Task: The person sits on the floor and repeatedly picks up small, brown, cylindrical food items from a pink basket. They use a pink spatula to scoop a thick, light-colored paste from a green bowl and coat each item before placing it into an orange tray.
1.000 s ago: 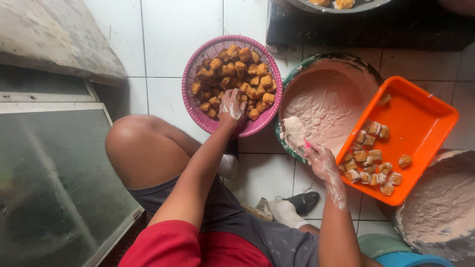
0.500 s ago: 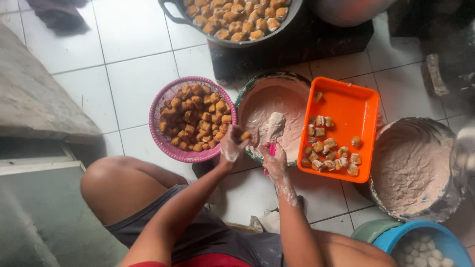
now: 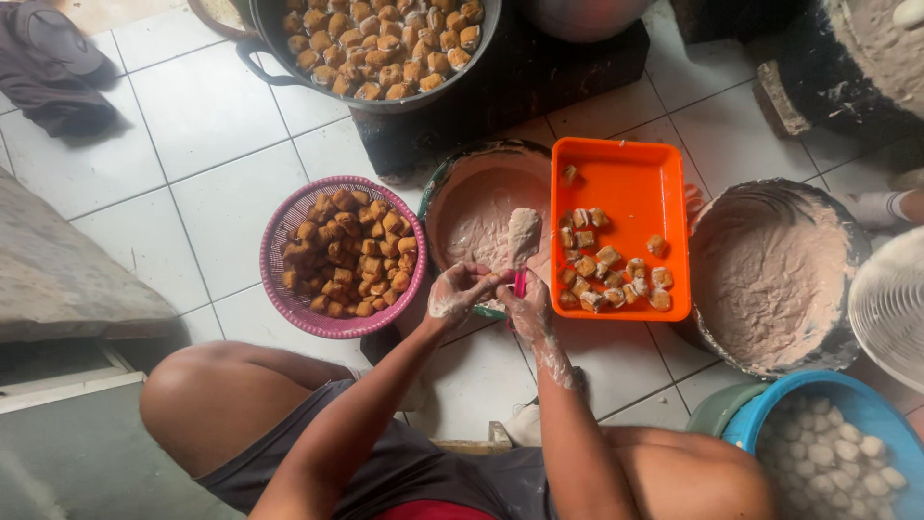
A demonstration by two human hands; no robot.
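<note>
My left hand [image 3: 458, 292] and my right hand [image 3: 525, 306], both smeared with pale paste, meet above the near rim of a bowl of pinkish paste [image 3: 472, 207]. The left hand pinches a small fried brown piece. The right hand grips a pink-handled spoon [image 3: 521, 243] whose end carries a lump of paste. Left of the hands sits a pink basket [image 3: 279, 279] full of fried brown cubes. To the right an orange tray [image 3: 630, 183] holds several filled pieces.
A large dark pan [image 3: 375, 101] of fried cubes stands at the top. A second paste bowl [image 3: 770, 274] lies right of the tray, a blue tub [image 3: 871, 395] of white balls at bottom right, and a white basket [image 3: 890, 308] at the right edge. My knees frame the bottom.
The view tilted upward, revealing the dark pan. My left hand left the pink basket and came to the right hand over the paste bowl. The spoon now carries a lump of paste.
</note>
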